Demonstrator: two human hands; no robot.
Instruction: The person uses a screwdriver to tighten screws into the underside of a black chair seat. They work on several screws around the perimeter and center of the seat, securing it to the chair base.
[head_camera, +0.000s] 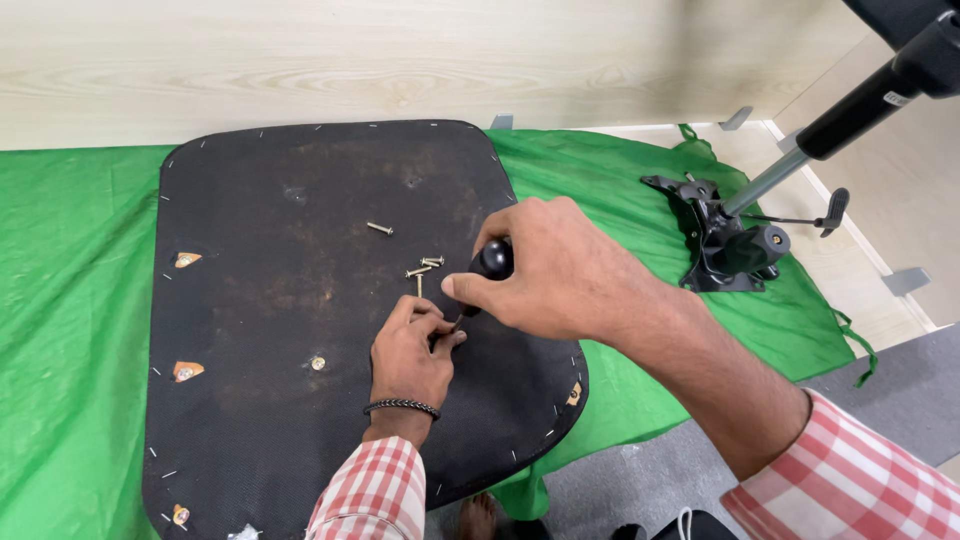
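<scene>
On the left, our left hand rests on the black seat board, which lies on the green cloth, fingertips pinched together around the tip of the screwdriver; whether a screw sits between them we cannot tell. A few loose screws lie just above, small, light, hard and likely to roll, best picked up by the shank between two fingertips. Our right hand closes around the screwdriver's rounded black handle, which looks stiff and smooth, so we hold it firmly; the chair mechanism sits apart on the right.

Bright, even light; soft shadows, sharp focus throughout.
</scene>
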